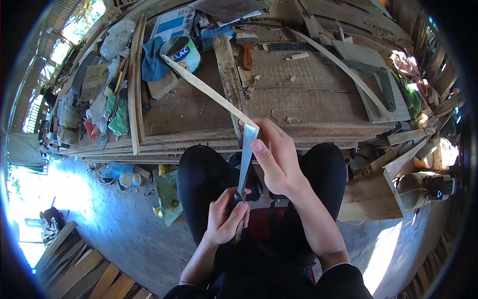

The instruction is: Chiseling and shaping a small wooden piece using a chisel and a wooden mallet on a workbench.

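Observation:
My left hand (225, 215) is wrapped around the handle of a chisel, low between my knees. The chisel's grey blade (246, 154) points up and away from me and widens toward its square end. In my right hand (277, 158) is a thin, pale wood strip (209, 94), gripped at its near end. The strip slants far left across the bench, its far end in front of a paint can (191, 64). At the near end, the blade's tip meets or overlaps the strip by my right fingers; whether they touch I cannot tell. Part of the right fingers is hidden behind strip and blade.
A thick wooden bench (318, 109) lies ahead, with chips scattered over it. On it are a brush (247, 49), a batten (227, 74), a handsaw (386, 84) on a board and a blue cloth (154, 60). Tools and bags crowd the left; planks (94, 276) lie lower left.

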Demonstrator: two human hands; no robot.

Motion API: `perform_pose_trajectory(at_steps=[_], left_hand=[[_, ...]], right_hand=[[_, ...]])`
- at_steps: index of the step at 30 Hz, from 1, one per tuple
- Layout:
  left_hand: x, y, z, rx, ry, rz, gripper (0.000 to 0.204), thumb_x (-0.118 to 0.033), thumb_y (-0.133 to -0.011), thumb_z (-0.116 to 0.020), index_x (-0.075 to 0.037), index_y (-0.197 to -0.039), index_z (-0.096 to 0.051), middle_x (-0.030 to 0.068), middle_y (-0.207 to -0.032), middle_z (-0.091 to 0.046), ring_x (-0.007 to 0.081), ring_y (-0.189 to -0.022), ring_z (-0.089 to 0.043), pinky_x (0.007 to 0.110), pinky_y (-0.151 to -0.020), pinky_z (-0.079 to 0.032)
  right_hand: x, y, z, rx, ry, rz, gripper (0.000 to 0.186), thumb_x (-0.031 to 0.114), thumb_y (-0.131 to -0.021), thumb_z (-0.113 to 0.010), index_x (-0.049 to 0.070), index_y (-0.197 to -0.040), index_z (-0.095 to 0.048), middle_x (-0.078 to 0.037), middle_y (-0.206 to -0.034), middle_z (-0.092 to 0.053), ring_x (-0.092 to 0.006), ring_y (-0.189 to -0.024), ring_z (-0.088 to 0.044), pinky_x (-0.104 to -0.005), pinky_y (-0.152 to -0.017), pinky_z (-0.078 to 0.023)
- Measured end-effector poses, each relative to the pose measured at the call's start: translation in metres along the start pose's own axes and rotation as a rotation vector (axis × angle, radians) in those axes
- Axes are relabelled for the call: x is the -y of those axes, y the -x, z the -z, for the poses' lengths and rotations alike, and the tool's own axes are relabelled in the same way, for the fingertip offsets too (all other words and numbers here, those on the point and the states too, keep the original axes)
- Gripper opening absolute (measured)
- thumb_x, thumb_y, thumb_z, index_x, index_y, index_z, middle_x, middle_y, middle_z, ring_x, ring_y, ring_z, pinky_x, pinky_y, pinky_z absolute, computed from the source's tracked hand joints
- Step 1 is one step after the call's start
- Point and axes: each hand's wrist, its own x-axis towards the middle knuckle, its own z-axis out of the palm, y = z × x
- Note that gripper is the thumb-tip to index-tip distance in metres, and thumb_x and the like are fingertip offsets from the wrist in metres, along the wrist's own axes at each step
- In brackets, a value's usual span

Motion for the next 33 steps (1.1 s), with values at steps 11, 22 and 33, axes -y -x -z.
perform_pose_trajectory(at_steps=[11, 22, 33], left_hand=[[-0.016, 0.006, 0.010, 0.007, 0.030, 0.028, 0.026, -0.013, -0.100, -0.055, 0.009, -0.115, -0.055, 0.0012, -0.067, -0.056, 0.0075, -0.053, -0.054, 0.022, -0.050, -0.042], [-0.007, -0.007, -0.012, -0.093, 0.000, -0.013, 0.019, -0.010, -0.099, -0.057, 0.007, -0.108, -0.055, 0.0004, -0.063, -0.055, 0.0054, -0.049, -0.051, 0.021, -0.046, -0.038], [0.007, -0.023, -0.041, -0.312, -0.248, -0.256, 0.021, -0.010, -0.097, -0.059, 0.006, -0.111, -0.056, 0.0029, -0.065, -0.059, 0.0063, -0.055, -0.057, 0.022, -0.051, -0.042]], right_hand=[[-0.006, -0.002, 0.004, 0.029, 0.149, 0.088, 0.041, 0.039, -0.101, -0.045, -0.002, -0.098, -0.051, -0.017, -0.078, -0.054, -0.0373, -0.074, -0.057, -0.0433, -0.065, -0.044], [-0.013, 0.000, -0.006, -0.093, 0.189, -0.020, 0.038, 0.039, -0.101, -0.046, 0.004, -0.087, -0.051, -0.015, -0.068, -0.053, -0.0376, -0.064, -0.056, -0.0421, -0.058, -0.042], [-0.012, 0.000, -0.023, -0.181, 0.080, -0.084, 0.038, 0.039, -0.103, -0.042, 0.004, -0.091, -0.052, -0.015, -0.069, -0.054, -0.0363, -0.063, -0.057, -0.0409, -0.057, -0.042]])
